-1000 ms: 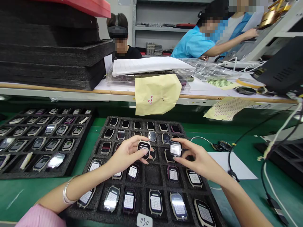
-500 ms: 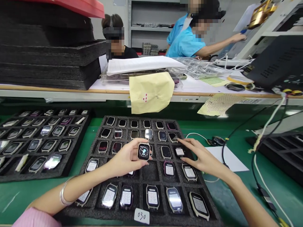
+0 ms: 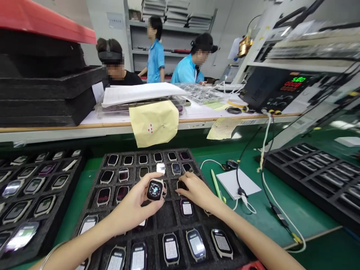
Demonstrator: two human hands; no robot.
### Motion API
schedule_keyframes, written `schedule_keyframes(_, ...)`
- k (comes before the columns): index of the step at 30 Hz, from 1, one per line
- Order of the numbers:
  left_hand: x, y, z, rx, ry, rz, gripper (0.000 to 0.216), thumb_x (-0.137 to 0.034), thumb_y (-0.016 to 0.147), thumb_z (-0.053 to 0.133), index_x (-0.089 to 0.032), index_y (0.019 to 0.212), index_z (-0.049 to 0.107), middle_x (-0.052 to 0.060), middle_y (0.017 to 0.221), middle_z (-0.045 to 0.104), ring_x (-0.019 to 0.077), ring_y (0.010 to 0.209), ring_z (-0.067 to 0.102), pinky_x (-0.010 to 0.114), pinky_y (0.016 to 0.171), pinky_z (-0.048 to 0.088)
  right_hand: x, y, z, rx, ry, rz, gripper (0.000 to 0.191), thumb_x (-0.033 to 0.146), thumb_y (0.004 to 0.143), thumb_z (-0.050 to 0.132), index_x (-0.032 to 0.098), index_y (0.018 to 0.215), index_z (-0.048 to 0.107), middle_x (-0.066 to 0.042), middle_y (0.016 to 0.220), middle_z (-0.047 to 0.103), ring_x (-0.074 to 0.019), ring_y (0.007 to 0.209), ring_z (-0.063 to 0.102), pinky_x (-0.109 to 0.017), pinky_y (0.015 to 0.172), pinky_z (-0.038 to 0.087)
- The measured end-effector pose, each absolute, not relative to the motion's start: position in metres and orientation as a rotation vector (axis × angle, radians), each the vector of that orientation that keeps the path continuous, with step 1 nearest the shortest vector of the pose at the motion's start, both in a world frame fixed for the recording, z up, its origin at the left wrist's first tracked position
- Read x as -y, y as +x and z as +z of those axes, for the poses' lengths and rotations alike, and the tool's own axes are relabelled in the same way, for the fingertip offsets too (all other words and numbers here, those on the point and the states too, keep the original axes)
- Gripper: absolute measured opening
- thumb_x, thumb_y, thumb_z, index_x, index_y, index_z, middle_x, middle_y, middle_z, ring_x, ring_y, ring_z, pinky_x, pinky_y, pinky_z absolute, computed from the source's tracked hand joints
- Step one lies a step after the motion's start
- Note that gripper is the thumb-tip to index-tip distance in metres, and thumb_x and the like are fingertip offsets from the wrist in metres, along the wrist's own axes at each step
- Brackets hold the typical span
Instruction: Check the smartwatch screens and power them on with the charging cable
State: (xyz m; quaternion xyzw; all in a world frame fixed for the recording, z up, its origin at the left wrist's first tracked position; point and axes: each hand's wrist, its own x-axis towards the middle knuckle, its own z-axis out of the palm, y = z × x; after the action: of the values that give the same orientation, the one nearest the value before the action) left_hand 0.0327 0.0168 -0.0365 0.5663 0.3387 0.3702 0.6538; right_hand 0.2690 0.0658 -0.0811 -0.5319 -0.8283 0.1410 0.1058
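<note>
My left hand (image 3: pixel 140 200) is closed around a smartwatch (image 3: pixel 155 189) without a strap, its lit screen showing a dial, held above a black foam tray (image 3: pixel 165 217). My right hand (image 3: pixel 197 189) reaches into the tray, thumb and fingertips at opposite edges of a dark-screened smartwatch (image 3: pixel 182 185) in its compartment. The hand covers part of that watch and the compartments to its right. Just below lies a purple-framed watch (image 3: pixel 187 207) with a lit white screen. Strapless watches fill most visible compartments, several with lit white screens, others dark.
Another watch tray (image 3: pixel 64 198) lies at left, and a black slotted tray (image 3: pixel 309 168) at right. White paper (image 3: pixel 237 183), a green pen (image 3: pixel 216 183) and cables (image 3: pixel 264 157) lie beyond my right arm. Stacked foam trays (image 3: pixel 42 93) and a power supply (image 3: pixel 275 90) stand on the shelf. People work behind.
The view has swung right. My right hand has moved left across the tray, from the rightmost column to the watch beside it. My left hand keeps its watch.
</note>
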Motion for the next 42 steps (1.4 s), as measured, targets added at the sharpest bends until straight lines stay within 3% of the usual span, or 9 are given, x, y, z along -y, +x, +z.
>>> schedule_keyframes(5, -0.021, 0.031, -0.037, -0.727, 1.275, 0.852, 0.051, -0.019, 0.081, 0.063, -0.027, 0.128, 0.043, 0.004, 0.103, 0.057, 0.0172, 0.093, 0.055, 0.029, 0.082, 0.044, -0.071, 0.276, -0.074, 2.289, -1.528, 0.561, 0.012, 0.022, 0.077, 0.070, 0.016, 0.076, 0.059, -0.006, 0.082, 0.061, -0.0239, 0.082, 0.060, -0.033, 0.073, 0.046)
schedule_keyframes(8, -0.022, 0.033, -0.039, -0.714, 1.260, 0.848, 0.050, -0.021, 0.082, 0.063, -0.027, 0.127, 0.043, 0.005, 0.103, 0.057, 0.0173, 0.093, 0.055, 0.030, 0.083, 0.043, -0.066, 0.270, -0.064, 2.251, -1.421, 0.646, 0.011, 0.025, 0.085, 0.062, 0.018, 0.082, 0.053, -0.004, 0.087, 0.063, -0.0214, 0.085, 0.062, -0.032, 0.074, 0.048)
schedule_keyframes(12, -0.022, 0.035, -0.041, -0.692, 1.232, 0.871, 0.049, -0.023, 0.082, 0.064, -0.026, 0.126, 0.044, 0.005, 0.102, 0.057, 0.0166, 0.090, 0.054, 0.031, 0.082, 0.042, -0.065, 0.251, -0.043, 1.765, -1.123, 1.241, 0.024, 0.042, 0.092, 0.052, 0.019, 0.090, 0.046, -0.004, 0.080, 0.067, -0.0199, 0.073, 0.068, -0.029, 0.061, 0.052)
schedule_keyframes(17, -0.026, 0.033, -0.044, -0.733, 1.205, 0.970, 0.049, -0.027, 0.079, 0.068, -0.024, 0.123, 0.047, 0.004, 0.098, 0.058, 0.0165, 0.085, 0.054, 0.029, 0.075, 0.043, -0.077, 0.224, -0.022, 1.311, -1.007, 1.454, 0.034, 0.048, 0.082, 0.065, 0.016, 0.087, 0.055, -0.002, 0.064, 0.064, -0.0074, 0.037, 0.046, -0.014, 0.030, 0.022)
schedule_keyframes(21, -0.032, 0.032, -0.045, -0.801, 1.163, 1.068, 0.045, -0.031, 0.078, 0.067, -0.022, 0.119, 0.049, 0.003, 0.092, 0.056, 0.0146, 0.073, 0.054, 0.026, 0.062, 0.045, -0.080, 0.219, -0.021, 1.230, -0.911, 1.723, 0.032, 0.041, 0.083, 0.067, 0.016, 0.102, 0.061, -0.007, 0.081, 0.068, -0.0090, 0.049, 0.051, -0.015, 0.034, 0.031)
schedule_keyframes(26, -0.037, 0.032, -0.043, -0.832, 1.136, 1.091, 0.042, -0.028, 0.078, 0.066, -0.020, 0.115, 0.048, 0.002, 0.087, 0.055, 0.0146, 0.073, 0.055, 0.024, 0.059, 0.046, -0.075, 0.223, -0.026, 1.163, -0.753, 1.896, 0.051, 0.028, 0.084, 0.067, 0.023, 0.132, 0.050, -0.007, 0.094, 0.063, -0.0165, 0.079, 0.060, -0.021, 0.051, 0.048)
schedule_keyframes(36, -0.036, 0.026, -0.045, -0.859, 1.222, 1.094, 0.037, -0.017, 0.080, 0.061, -0.022, 0.113, 0.045, 0.000, 0.087, 0.054, 0.0133, 0.075, 0.051, 0.024, 0.065, 0.043, -0.079, 0.222, -0.033, 1.200, -0.652, 1.891, 0.045, 0.027, 0.080, 0.069, 0.023, 0.124, 0.058, -0.006, 0.087, 0.064, -0.0134, 0.062, 0.055, -0.024, 0.052, 0.047)
schedule_keyframes(39, -0.036, 0.025, -0.044, -0.921, 1.299, 1.107, 0.033, -0.014, 0.079, 0.060, -0.021, 0.109, 0.048, -0.001, 0.088, 0.053, 0.0144, 0.079, 0.051, 0.027, 0.073, 0.041, -0.078, 0.223, -0.031, 1.225, -0.573, 1.901, 0.045, 0.029, 0.080, 0.069, 0.021, 0.123, 0.059, -0.009, 0.091, 0.067, -0.0155, 0.066, 0.057, -0.025, 0.051, 0.047)
schedule_keyframes(42, -0.036, 0.023, -0.042, -0.954, 1.378, 1.108, 0.031, -0.011, 0.077, 0.059, -0.021, 0.105, 0.051, 0.000, 0.091, 0.053, 0.0154, 0.083, 0.050, 0.027, 0.075, 0.039, -0.078, 0.223, -0.031, 1.238, -0.486, 1.936, 0.043, 0.030, 0.080, 0.070, 0.020, 0.121, 0.061, -0.009, 0.095, 0.067, -0.0190, 0.080, 0.060, -0.029, 0.066, 0.051)
